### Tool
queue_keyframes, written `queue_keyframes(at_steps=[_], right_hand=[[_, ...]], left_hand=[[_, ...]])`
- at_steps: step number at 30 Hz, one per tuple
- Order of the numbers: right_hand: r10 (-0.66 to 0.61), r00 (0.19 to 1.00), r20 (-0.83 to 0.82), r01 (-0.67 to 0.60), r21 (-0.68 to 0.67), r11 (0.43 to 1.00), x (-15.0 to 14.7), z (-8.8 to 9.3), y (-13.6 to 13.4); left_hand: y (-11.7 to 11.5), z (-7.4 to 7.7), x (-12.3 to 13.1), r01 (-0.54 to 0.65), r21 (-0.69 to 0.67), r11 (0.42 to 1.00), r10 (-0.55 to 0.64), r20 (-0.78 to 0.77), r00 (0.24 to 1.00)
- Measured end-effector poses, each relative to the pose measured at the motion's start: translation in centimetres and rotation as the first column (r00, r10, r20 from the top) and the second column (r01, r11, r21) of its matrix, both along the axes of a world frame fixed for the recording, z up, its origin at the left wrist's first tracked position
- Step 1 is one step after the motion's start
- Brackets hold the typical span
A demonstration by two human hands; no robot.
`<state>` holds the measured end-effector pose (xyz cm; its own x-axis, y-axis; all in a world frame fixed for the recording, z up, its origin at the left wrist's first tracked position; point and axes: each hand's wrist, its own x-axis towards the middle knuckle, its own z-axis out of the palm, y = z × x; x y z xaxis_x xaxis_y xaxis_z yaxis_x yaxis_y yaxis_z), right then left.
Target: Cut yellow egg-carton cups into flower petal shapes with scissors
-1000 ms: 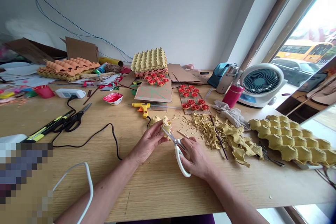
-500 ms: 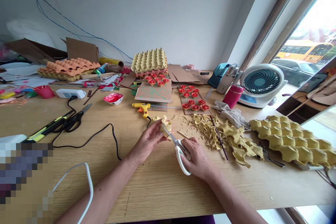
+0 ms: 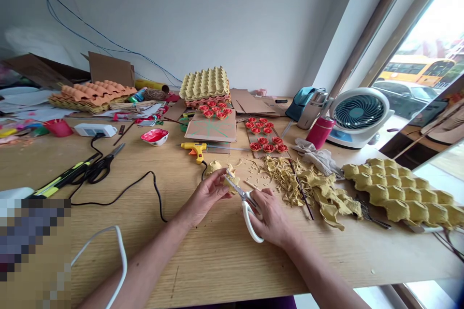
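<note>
My left hand (image 3: 205, 196) pinches a small yellow egg-carton piece (image 3: 230, 178) just above the wooden table (image 3: 217, 256). My right hand (image 3: 271, 219) grips white-handled scissors (image 3: 245, 203), whose blades point up-left into that piece. Another yellow carton cup (image 3: 213, 166) lies just behind my left fingers. A heap of yellow carton scraps (image 3: 308, 188) lies to the right of my hands.
A yellow glue gun (image 3: 195, 147) with a black cord lies behind my hands. Red paper roses (image 3: 266, 136) sit on cardboard. Further off are stacked egg trays (image 3: 205, 83), a yellow egg tray (image 3: 398, 193) at right, a white fan (image 3: 358, 116), a red bottle (image 3: 320, 131) and black scissors (image 3: 101, 166).
The carton piece has turned slightly in my left fingers and sits a little lower; the scissors stay at it. Both hands keep nearly the same place.
</note>
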<state>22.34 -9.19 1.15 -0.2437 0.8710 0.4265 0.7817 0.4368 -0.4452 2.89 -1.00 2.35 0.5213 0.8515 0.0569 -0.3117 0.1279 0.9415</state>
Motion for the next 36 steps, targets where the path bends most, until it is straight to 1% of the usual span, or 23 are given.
queue_keyframes(at_steps=[4,10,15,20,23,30,36], right_hand=[[-0.003,1.000,-0.017,0.002,-0.008,1.000,-0.03,0.03,0.00],[-0.001,0.999,-0.035,0.000,-0.030,1.000,0.11,-0.17,0.01],[-0.013,0.999,-0.053,0.011,-0.030,0.999,0.10,-0.38,0.14],[-0.016,0.999,-0.039,0.016,-0.005,1.000,-0.09,-0.25,0.06],[-0.020,0.999,-0.037,0.020,0.003,1.000,-0.13,-0.17,0.05],[-0.007,0.998,-0.057,0.008,0.005,1.000,-0.14,0.13,-0.01],[0.014,0.997,-0.082,-0.015,-0.013,1.000,-0.02,0.14,-0.04]], left_hand=[[0.04,-0.09,0.08,-0.008,-0.013,1.000,0.008,0.037,0.999],[-0.11,0.22,0.20,-0.020,-0.029,0.999,0.022,0.057,0.998],[-0.09,-0.03,0.20,-0.009,-0.038,0.999,0.013,0.096,0.995],[-0.19,-0.24,0.41,-0.075,-0.030,0.997,0.078,0.116,0.990],[-0.34,-0.22,0.48,-0.093,-0.019,0.995,0.095,0.117,0.989],[-0.64,0.01,0.44,-0.076,-0.041,0.996,0.082,0.160,0.984],[-0.76,0.16,0.18,-0.011,-0.059,0.998,0.022,0.190,0.982]])
